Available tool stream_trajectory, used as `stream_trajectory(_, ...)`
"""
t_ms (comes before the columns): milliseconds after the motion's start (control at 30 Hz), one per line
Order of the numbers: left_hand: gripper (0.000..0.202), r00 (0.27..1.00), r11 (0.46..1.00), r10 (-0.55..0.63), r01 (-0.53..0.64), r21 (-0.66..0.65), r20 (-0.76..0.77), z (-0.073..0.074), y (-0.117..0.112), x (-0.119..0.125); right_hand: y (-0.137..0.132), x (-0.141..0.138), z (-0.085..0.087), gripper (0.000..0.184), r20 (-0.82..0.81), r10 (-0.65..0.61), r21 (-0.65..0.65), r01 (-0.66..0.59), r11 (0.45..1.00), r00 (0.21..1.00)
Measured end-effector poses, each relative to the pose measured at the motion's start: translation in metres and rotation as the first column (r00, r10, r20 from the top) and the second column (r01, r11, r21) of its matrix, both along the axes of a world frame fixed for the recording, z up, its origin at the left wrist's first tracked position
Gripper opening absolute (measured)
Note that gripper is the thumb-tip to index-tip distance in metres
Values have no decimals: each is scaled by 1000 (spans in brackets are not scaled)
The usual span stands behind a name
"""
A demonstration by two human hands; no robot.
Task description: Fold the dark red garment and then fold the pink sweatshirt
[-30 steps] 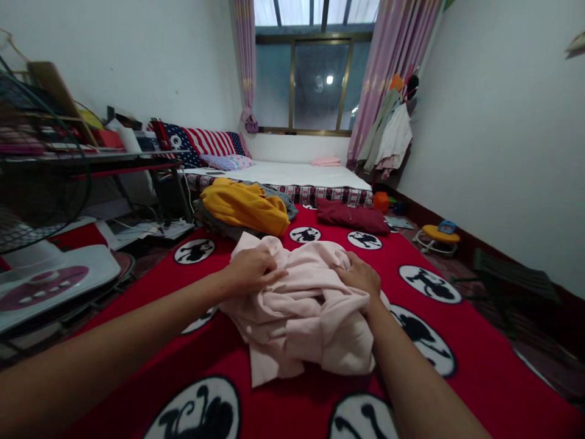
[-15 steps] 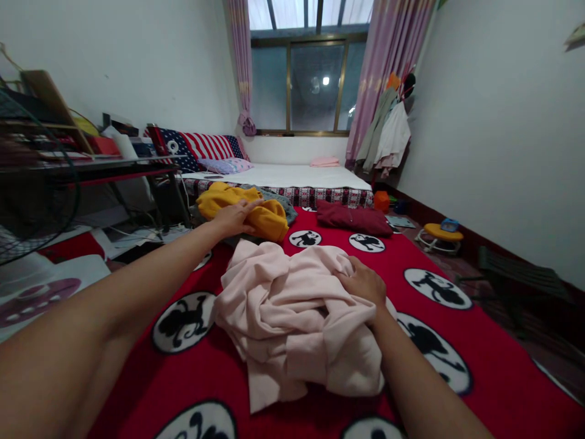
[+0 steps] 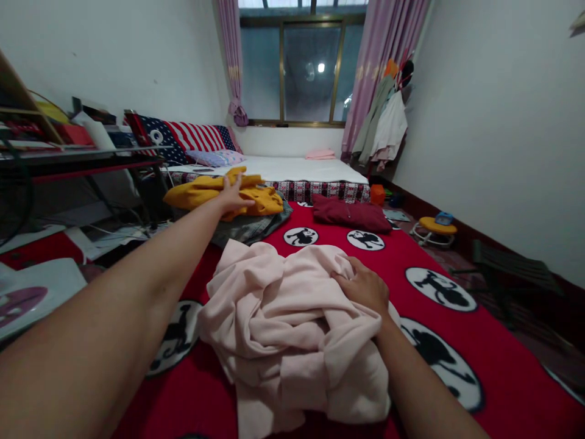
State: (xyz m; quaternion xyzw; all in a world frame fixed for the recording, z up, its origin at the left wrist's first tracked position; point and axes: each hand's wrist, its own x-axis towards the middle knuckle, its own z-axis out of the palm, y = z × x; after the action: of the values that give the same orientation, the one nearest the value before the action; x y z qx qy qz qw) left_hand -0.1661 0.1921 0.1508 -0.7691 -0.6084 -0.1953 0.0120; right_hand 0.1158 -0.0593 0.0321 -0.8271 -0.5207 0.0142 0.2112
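**Two soft heaps, two hands: a wrong pull could be disturbing both**

The pink garment (image 3: 292, 305) is lying crumpled on the red blanket (image 3: 498, 347), directly before the person. The right grip (image 3: 363, 285) is resting on its right side, the fingers bending into a fold; I cannot tell if they are really pinching it. Farther off, at the left, the left grip (image 3: 232, 198) is touching the yellow garment (image 3: 194, 190) with fingers spreading; whether cloth is being held between them, I cannot tell.

The yellow garment is lying upon grey clothing (image 3: 258, 227), so in my judgement a strong pull could be dragging the lower layer too, because cloth is rubbing on cloth. A push to the left could be sending it over the blanket's side. Also, if the right grip is pressing unevenly, the loose pink folds could be twisting more.
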Motion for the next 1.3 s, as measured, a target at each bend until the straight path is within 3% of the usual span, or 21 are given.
stream_trajectory(100,99,997,996,-70,71,-49,10,-25,-9,13,0,0,0,54,-13,-7,5,7,1000,1000)
stream_trajectory(200,80,976,977,-210,212,-30,50,-34,-30,28,0,0,1,55,-16,-18,9,18,1000,1000)
stream_trajectory(267,81,954,950,-298,298,-91,15,-39,-55,34,0,0,0,54,-15,-8,22,8,1000,1000)
stream_trajectory(367,100,941,930,-312,274,-243,-131,-57,-100,32,0,2,-5,52,-44,17,100,-12,995,999)
stream_trajectory(433,107,941,940,-263,201,-275,-212,-70,-126,24,2,5,-10,43,-129,30,232,1,973,991)
stream_trajectory(500,96,948,960,-188,123,-250,-258,-77,-144,14,4,10,-16,35,-253,90,449,35,893,963)
stream_trajectory(567,74,962,976,-127,77,-204,-244,-78,-155,4,6,15,-20,30,-328,201,675,80,733,923)
stream_trajectory(633,57,981,982,-141,121,-147,-130,-73,-164,-5,5,20,-20,28,-343,297,811,122,572,891)
stream_trajectory(667,52,982,977,-187,182,-108,-33,-70,-168,-10,2,21,-19,27,-356,321,840,150,522,878)
stream_trajectory(733,49,929,944,-321,329,-9,186,-60,-181,-22,-7,22,-11,27,-410,346,852,218,476,844)
stream_trajectory(800,46,821,894,-440,439,91,365,-49,-198,-35,-23,21,3,28,-455,364,850,275,449,813)
stream_trajectory(867,41,727,848,-524,490,199,443,-36,-215,-45,-43,19,23,27,-442,390,866,272,419,808)
stream_trajectory(967,40,716,824,-560,429,370,417,-8,-224,-50,-60,22,66,23,-336,407,910,182,372,849)
stream_trajectory(1067,44,782,836,-480,271,477,397,23,-198,-32,-39,40,113,22,-174,303,940,67,334,937)
stream_trajectory(1100,43,800,828,-462,236,509,382,30,-184,-23,-24,48,125,22,-127,245,933,32,358,961)
stream_trajectory(1133,47,829,826,-414,169,538,376,34,-168,-13,-9,56,132,23,-91,197,889,-9,458,976)
stream_trajectory(1200,61,899,844,-261,35,536,352,30,-143,8,16,69,134,36,-103,80,700,15,714,992)
stream_trajectory(1233,61,915,856,-240,43,516,324,22,-135,17,23,72,127,42,-104,53,599,20,800,993)
stream_trajectory(1300,56,911,850,-364,238,470,195,-3,-136,31,22,70,102,41,-23,115,481,-90,872,993)
